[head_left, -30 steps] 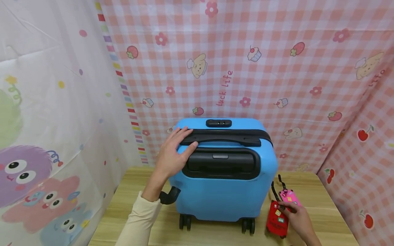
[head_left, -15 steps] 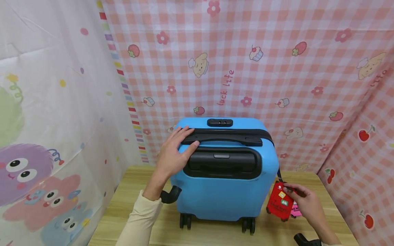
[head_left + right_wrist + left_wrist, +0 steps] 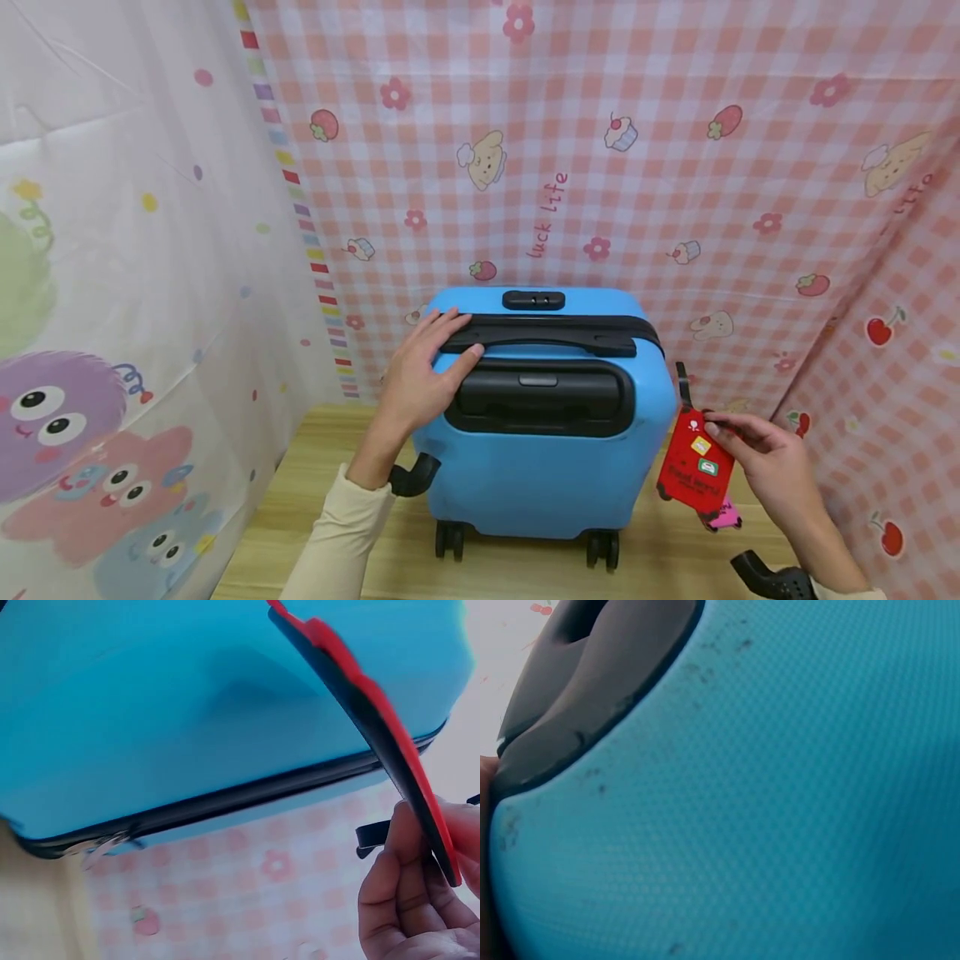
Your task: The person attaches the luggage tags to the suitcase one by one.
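Note:
A light-blue suitcase (image 3: 536, 487) stands upright on its wheels, with a black top handle (image 3: 551, 337) and a black recessed panel on its near face. My left hand (image 3: 420, 379) rests on its upper left corner, fingers laid over the top by the handle and thumb on the near face. To the right of the suitcase, my right hand (image 3: 776, 462) pinches a red luggage tag (image 3: 690, 479) by its upper edge, thumb on its front. Its black strap (image 3: 683, 385) sticks up. In the right wrist view the tag (image 3: 386, 739) appears edge-on, showing a black back.
A pink luggage tag (image 3: 725, 514) lies on the wooden table (image 3: 322, 500), partly hidden behind the red one. Checked pink cloth (image 3: 660, 208) hangs behind and to the right, and a white printed cloth (image 3: 172, 317) on the left. A combination lock (image 3: 533, 300) tops the suitcase.
My right hand has lifted the red luggage tag up off the table and moved slightly right, so its strap now stands higher beside the suitcase. My left hand and the suitcase stay put.

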`<state>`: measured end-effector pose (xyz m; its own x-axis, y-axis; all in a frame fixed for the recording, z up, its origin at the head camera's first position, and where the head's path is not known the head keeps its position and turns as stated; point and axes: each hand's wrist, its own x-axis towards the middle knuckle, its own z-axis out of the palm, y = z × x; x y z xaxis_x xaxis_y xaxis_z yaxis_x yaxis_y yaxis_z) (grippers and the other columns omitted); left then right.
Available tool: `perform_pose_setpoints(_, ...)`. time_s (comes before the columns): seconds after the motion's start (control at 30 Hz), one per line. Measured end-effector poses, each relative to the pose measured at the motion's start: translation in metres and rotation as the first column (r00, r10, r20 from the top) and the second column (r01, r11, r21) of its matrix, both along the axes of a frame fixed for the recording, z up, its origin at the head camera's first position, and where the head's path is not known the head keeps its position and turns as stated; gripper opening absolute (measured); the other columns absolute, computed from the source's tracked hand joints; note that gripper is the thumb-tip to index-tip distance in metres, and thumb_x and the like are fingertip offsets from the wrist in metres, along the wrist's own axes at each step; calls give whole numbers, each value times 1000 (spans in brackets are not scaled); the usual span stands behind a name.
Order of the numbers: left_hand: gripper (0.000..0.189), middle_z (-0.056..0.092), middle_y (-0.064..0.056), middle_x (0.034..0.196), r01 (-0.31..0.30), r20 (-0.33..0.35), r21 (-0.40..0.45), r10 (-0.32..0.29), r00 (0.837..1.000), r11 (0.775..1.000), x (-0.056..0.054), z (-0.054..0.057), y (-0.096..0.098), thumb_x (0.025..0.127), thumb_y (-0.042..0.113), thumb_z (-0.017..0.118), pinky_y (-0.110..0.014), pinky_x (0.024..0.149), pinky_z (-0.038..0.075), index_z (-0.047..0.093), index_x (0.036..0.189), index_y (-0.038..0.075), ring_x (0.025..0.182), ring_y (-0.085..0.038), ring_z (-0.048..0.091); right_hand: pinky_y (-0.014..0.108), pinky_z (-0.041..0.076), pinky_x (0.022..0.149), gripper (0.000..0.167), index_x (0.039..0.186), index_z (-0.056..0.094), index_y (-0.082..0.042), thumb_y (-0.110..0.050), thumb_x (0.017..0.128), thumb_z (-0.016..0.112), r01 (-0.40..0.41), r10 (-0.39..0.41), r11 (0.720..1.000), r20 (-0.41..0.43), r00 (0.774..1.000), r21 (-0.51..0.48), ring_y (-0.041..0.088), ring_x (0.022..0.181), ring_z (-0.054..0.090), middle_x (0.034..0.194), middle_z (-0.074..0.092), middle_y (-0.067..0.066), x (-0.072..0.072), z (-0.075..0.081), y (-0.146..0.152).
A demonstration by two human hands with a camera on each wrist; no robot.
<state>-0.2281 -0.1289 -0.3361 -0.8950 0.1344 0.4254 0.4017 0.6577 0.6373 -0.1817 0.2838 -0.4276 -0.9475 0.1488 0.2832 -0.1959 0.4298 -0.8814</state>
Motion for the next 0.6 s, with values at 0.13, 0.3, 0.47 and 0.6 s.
perform_pose_setpoints(0.13,53,42,4,155,-1,3,-1,1,1000,1000,0,0,0,96,48,58,-60,117,22,54,143,26,149,-18,25,16,55,66,25,116,69,3,-10,94,67,-30,27,998,-48,998,-58,1,81,65,99,69,-22,0,14,0)
perform_pose_setpoints(0.3,53,42,4,155,-2,9,-2,2,1000,1000,0,0,0,96,48,58,-60,116,22,54,143,26,149,-19,25,15,55,66,22,114,70,1,-4,93,67,-60,47,993,-122,991,-106,2,80,65,99,71,-18,0,30,1)
perform_pose_setpoints(0.47,53,42,3,155,-3,4,-4,3,1000,1000,0,0,0,96,49,58,-61,116,22,54,144,26,149,-19,25,15,55,66,22,115,69,1,0,93,66,-98,70,984,-181,981,-146,4,78,64,98,71,-13,1,48,-1)
perform_pose_setpoints(0.6,53,42,3,155,-5,-5,-12,5,1000,1000,0,0,0,96,48,58,-61,116,22,54,144,25,149,-20,26,16,56,67,24,116,67,6,5,92,64,-185,131,957,-233,964,-225,8,80,64,99,71,-6,4,62,-8)
